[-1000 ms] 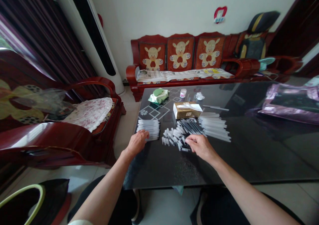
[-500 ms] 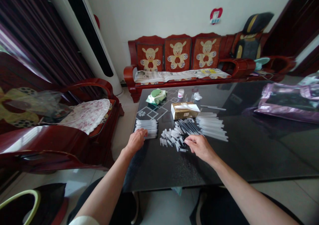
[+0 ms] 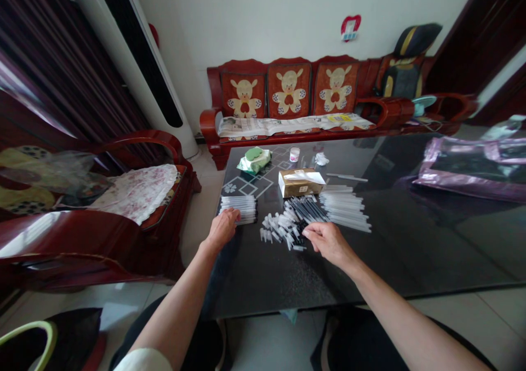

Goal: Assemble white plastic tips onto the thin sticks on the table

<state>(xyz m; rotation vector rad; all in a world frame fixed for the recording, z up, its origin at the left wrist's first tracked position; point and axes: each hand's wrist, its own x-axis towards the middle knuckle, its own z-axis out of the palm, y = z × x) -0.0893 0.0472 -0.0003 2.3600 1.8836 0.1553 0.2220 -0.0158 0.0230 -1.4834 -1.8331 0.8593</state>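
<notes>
On the dark table, my left hand [image 3: 223, 227] is at the near left corner of a neat row of white pens [image 3: 241, 205]. Its fingers are curled and touch or hover over the pens; what they hold, if anything, is hidden. My right hand [image 3: 329, 240] has thumb and forefinger pinched at the edge of a heap of black pieces, and anything held is too small to name. Between the hands lie loose clear pen caps [image 3: 277, 226]. Thin dark refills [image 3: 307, 209] fan out behind, beside a stack of white pen barrels [image 3: 344, 209].
A gold box [image 3: 301, 183] stands behind the refills. Farther back are a green wipes packet [image 3: 253, 161], a small white jar [image 3: 295, 154] and a crumpled tissue [image 3: 321, 159]. A purple-edged clear bag [image 3: 472, 168] lies right. A single barrel [image 3: 347, 178] lies apart.
The view has shifted slightly. My left hand has drawn a little toward the left end of the pen row. My right hand stays pinched by the black pieces.
</notes>
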